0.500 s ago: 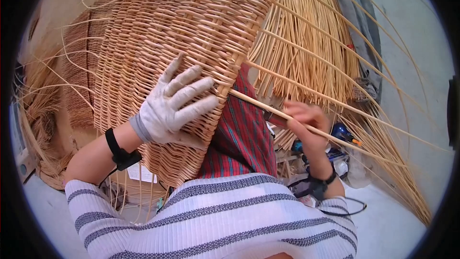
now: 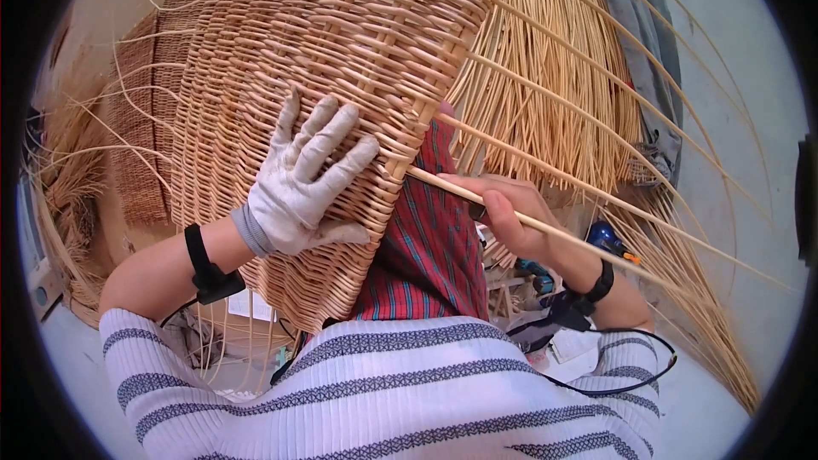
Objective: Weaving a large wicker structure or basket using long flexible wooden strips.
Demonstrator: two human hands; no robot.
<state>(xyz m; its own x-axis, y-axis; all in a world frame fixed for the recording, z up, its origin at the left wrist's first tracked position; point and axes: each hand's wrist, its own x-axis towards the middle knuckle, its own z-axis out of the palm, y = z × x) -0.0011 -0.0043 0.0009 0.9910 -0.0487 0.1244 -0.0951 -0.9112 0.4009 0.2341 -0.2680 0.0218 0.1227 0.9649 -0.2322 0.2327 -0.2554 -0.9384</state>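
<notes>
A large woven wicker panel (image 2: 341, 51) leans across my lap, with long pale rods sticking out of both side edges. My left hand (image 2: 307, 175), in a whitish glove, lies flat on the weave near its right edge, fingers spread. Bare, my right hand (image 2: 511, 213) has its thumb and fingers closed around a willow rod (image 2: 588, 247), close to where it meets the panel's edge. The rod slants down to the right past my wrist. Another willow rod (image 2: 545, 153) juts out just above it, untouched.
A thick bundle of pale rods (image 2: 545, 77) lies beyond the panel at the right, beside grey cloth (image 2: 652, 77). More loose rods (image 2: 707, 341) fan out at the lower right, near a blue object (image 2: 603, 234). At the left stands a darker woven piece (image 2: 141, 119).
My right hand has slid along the rod up and to the left, nearer the panel's edge. My left hand stays on the weave, its fingers shifted slightly left.
</notes>
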